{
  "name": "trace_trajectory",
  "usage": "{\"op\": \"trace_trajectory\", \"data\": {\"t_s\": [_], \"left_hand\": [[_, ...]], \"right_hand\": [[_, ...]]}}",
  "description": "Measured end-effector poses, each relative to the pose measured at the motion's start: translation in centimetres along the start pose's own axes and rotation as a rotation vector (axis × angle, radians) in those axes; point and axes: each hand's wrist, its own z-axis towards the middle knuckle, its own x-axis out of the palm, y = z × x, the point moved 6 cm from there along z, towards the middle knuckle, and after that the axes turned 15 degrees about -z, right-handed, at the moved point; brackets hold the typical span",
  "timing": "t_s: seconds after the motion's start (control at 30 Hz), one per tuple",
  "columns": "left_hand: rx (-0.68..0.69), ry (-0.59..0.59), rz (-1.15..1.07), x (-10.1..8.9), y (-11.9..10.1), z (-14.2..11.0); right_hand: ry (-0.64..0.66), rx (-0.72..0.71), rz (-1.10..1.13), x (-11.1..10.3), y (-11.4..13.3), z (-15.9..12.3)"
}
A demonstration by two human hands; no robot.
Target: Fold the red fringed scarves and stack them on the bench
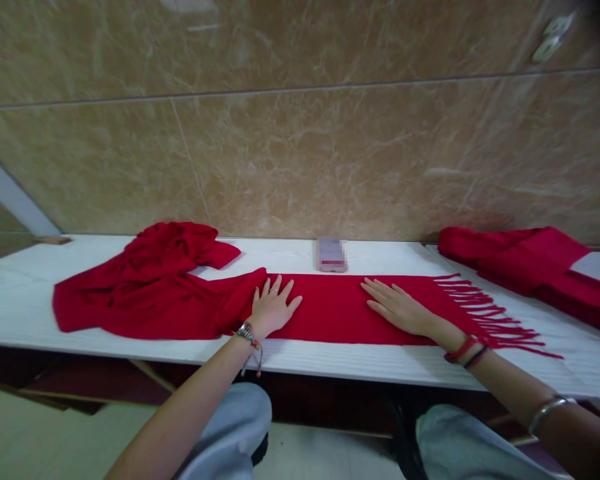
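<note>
The red scarf (325, 310) lies along the white surface (330, 363). At the left, its cloth is gathered in loose folds. Beside these folds, the left hand (271, 309) rests flat on the scarf, with its fingers well spread. Behind the scarf, near the wall (330, 160), there is a phone (331, 255). Farther right, the right hand (403, 310) also lies flat on the smooth part, its fingers a little apart. Then comes the fringe (485, 312), and at the far right another red cloth (525, 260).
</note>
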Motion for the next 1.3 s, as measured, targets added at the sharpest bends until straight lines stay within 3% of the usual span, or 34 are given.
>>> {"op": "trace_trajectory", "data": {"t_s": [0.37, 0.53, 0.83, 1.03, 1.17, 1.3], "left_hand": [[0.146, -0.106, 0.113, -0.4, -1.7, -0.6], [0.072, -0.005, 0.062, -0.1, -0.6, -0.4], [0.046, 0.054, 0.018, -0.3, 0.0, -0.6], [0.091, 0.008, 0.046, -0.5, 1.2, -1.3], [0.110, -0.146, 0.144, -3.5, 3.1, -2.2], [0.151, -0.255, 0.165, -8.7, 7.9, -3.1]], "right_hand": [[0.052, 0.029, 0.036, 1.4, -4.3, -2.2], [0.091, 0.014, 0.062, 1.7, -5.1, -2.6], [0.120, -0.026, 0.027, 2.8, -4.3, -1.6], [0.023, -0.113, -0.043, 3.0, -3.2, -1.6], [-0.049, -0.146, -0.076, 4.1, -4.7, -2.3], [-0.069, -0.098, -0.072, 3.6, -5.5, -1.3]]}}
